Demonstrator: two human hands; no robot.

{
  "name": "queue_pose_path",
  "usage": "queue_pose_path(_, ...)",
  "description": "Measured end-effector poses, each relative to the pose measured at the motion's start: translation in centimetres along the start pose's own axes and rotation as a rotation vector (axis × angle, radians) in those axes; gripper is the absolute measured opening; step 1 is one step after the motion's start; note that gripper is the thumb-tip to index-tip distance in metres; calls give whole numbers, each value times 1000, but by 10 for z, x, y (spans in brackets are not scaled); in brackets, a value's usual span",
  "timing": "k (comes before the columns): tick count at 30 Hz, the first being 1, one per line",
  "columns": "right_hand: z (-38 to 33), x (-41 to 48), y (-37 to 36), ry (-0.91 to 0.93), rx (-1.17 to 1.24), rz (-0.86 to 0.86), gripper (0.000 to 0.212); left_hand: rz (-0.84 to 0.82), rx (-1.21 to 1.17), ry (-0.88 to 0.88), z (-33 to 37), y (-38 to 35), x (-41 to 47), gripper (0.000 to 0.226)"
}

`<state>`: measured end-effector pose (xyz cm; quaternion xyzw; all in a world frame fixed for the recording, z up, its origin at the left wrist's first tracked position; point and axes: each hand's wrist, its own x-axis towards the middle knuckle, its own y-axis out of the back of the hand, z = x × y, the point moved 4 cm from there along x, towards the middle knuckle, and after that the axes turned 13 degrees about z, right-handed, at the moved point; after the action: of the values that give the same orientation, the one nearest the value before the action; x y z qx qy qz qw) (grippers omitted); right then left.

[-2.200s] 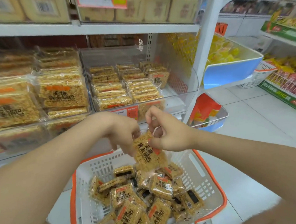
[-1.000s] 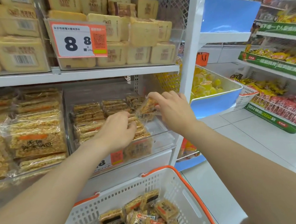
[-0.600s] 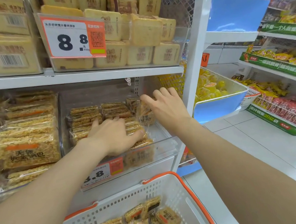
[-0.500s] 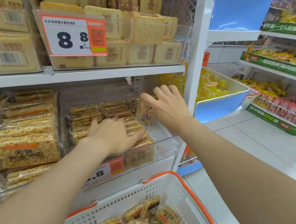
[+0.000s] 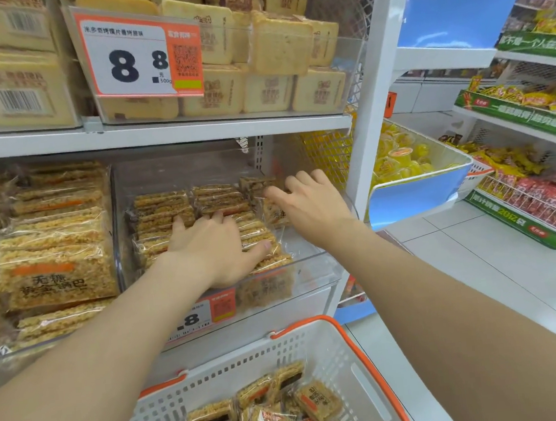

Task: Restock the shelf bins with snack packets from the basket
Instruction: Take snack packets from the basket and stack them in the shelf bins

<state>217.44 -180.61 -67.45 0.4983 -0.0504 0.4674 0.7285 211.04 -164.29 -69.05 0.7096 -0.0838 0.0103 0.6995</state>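
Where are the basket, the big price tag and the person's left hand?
basket [image 5: 219, 384], head view, white back wall.
price tag [image 5: 124, 66], head view, large black 8.
left hand [image 5: 212, 248], head view, back of the hand.

Retail shop: white shelving [image 5: 158, 133] holds packaged snacks, an "8.8" price tag [image 5: 140, 58], and product bins [image 5: 418, 192].

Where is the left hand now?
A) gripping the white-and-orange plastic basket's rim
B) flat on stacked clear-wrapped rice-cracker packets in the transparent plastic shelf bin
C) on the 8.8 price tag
B: the left hand lies, fingers spread, on the clear-wrapped rice-cracker packets inside the transparent plastic shelf bin.
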Motion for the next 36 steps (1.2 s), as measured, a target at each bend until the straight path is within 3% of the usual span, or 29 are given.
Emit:
queue_pose_path(6, 0, 6, -8, 18, -4, 57, 41, 4, -51, 24, -1, -11, 0, 103)
queue_pose_path(11, -1, 12, -15, -59, 166, -134, 53, 27, -103, 12, 1, -12, -1, 94)
queue_pose_path(15, -1, 15, -18, -92, 252, -181, 49, 37, -115, -30, 2, -12, -1, 88)
queue_pose_path(18, 6, 14, -18, -302, 380, -176, 38, 31, -139, -43, -1, -12, 0, 88)
queue_pose_path(22, 18, 7, -5, -764, 499, -48, 7, 21, -150, -51, -2, -14, 2, 87)
queue_pose_path(23, 19, 5, -3, -885, 512, -78, 16, 16, -154, -52, -1, -15, 3, 87)
queue_pose_path(26, 11, -2, -6, -1167, 686, -355, 16, 10, -211, -46, 1, -17, 7, 83)
queue_pose_path(29, -1, -6, -23, -1444, 1101, -504, 19, 10, -280, -17, 0, -20, 10, 84)
queue_pose_path(32, -5, -1, -39, -1552, 1317, -427, 37, -16, -267, -33, 0, -21, 9, 90)
queue_pose_path(36, 5, 1, -97, -1475, 1249, -449, 67, -36, -251, -50, 1, -20, 8, 87)
